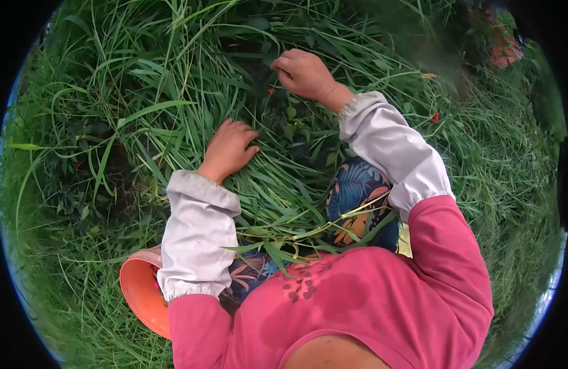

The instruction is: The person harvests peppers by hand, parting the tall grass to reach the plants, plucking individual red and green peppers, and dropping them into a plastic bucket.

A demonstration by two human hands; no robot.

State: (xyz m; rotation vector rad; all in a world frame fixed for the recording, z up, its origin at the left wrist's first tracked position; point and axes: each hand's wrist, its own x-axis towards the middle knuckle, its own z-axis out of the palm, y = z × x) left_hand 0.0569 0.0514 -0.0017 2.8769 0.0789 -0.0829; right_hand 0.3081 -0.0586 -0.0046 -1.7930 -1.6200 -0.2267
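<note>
Grass (278, 184): light, limp blades, probably slippery; pressed flat under your left hand (230, 147), grip open.
Right hand (303, 74): grip pinched on a leafy stem (269, 77) beside a red fruit (271, 90).
Hold point: take stems low; tips likely tear.

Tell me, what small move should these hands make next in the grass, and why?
Probably the right hand should pinch the small red object and pull it free. Its curled fingers sit right beside that object, while the left hand lies flat on the long grass, pressing the blades aside so the spot stays exposed.
</note>
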